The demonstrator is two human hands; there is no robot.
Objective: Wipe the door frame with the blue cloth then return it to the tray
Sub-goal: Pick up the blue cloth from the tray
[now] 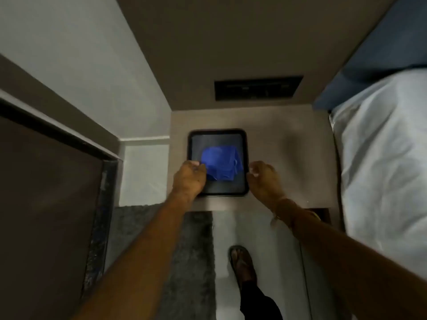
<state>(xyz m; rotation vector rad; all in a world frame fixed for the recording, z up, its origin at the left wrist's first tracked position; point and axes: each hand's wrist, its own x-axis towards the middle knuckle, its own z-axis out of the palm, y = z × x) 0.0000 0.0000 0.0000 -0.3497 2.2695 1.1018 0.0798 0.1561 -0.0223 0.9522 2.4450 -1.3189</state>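
blue cloth (220, 163) in tray (218, 132) | left hand (189, 179) seemingly touching cloth | right hand (265, 179) beside tray

Vivid blue cloth (221, 163), black-rimmed dark grey tray (217, 131), white bedsheet (381, 158)

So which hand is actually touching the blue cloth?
The left hand: its fingers meet the blue cloth on the tray. The right hand is beside the tray, off the cloth.

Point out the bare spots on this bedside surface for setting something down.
Bare top lies right of the tray, up to the bed, and behind it, below the dark wall panel. The tray is crowded: blue cloth, left hand and right hand at its sides.
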